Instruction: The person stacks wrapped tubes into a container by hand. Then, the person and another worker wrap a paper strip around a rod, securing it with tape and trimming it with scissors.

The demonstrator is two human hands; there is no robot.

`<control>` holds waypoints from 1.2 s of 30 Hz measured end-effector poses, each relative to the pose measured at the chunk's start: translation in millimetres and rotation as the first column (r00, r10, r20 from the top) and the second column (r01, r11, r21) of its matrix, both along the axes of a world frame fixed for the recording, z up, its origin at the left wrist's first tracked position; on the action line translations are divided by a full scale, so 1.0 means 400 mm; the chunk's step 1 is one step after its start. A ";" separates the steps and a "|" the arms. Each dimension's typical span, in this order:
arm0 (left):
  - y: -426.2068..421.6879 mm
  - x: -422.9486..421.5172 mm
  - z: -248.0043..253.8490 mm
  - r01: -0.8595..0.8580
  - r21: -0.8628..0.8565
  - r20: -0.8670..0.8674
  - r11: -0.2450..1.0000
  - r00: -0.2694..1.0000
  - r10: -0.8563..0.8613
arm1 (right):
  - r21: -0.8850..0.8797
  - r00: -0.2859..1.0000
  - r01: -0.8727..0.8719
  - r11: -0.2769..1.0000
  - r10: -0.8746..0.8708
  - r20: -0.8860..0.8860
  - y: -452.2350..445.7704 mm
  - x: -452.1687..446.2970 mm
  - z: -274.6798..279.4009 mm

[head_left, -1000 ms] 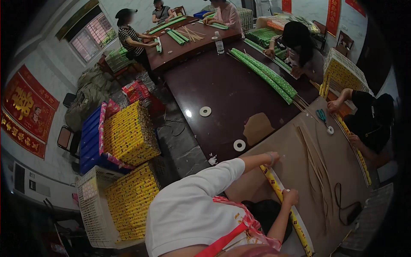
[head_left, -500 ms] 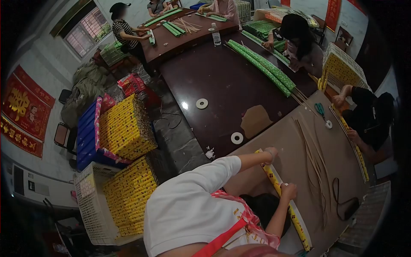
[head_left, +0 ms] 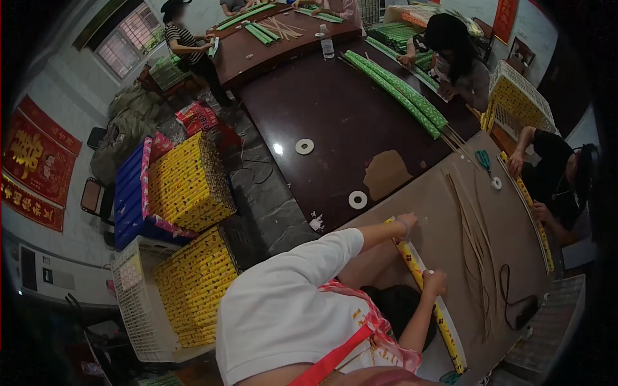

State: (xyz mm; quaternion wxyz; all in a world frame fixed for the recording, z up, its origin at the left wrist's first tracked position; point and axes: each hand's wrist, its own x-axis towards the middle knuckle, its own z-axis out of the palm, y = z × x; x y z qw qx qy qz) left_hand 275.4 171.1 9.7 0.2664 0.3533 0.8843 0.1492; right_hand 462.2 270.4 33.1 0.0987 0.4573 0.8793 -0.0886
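Note:
A long yellow patterned paper roll (head_left: 413, 262) with a white edge lies slantwise along the near side of the brown-covered table. My left hand (head_left: 405, 225) is at its far end, fingers bent over the paper and partly hidden. Partway down, my right hand (head_left: 434, 283) is closed in a fist on the roll's white-edged side. Below my right hand the roll runs on towards the bottom, where a dark green tool handle (head_left: 450, 378) shows beside its near end. Thin brown strips (head_left: 473, 257) lie to the right of both hands.
Green scissors (head_left: 483, 159), white tape rolls (head_left: 357, 200) and a black strapped object (head_left: 526, 312) lie on the tables. Green rolls (head_left: 399, 93) lie farther off. A co-worker (head_left: 557, 174) handles another yellow strip at right. Stacked yellow rolls (head_left: 187, 186) fill crates at left.
My view has shifted slightly; both my hands stay on the yellow roll in nearly the same places. The co-worker at right has raised their head and moved their hands along their strip.

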 end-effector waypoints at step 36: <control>-0.081 -0.039 -0.087 -0.140 0.346 0.079 0.928 0.990 0.120 | -0.067 0.998 0.031 0.997 -0.035 -0.052 -0.002 0.004 -0.023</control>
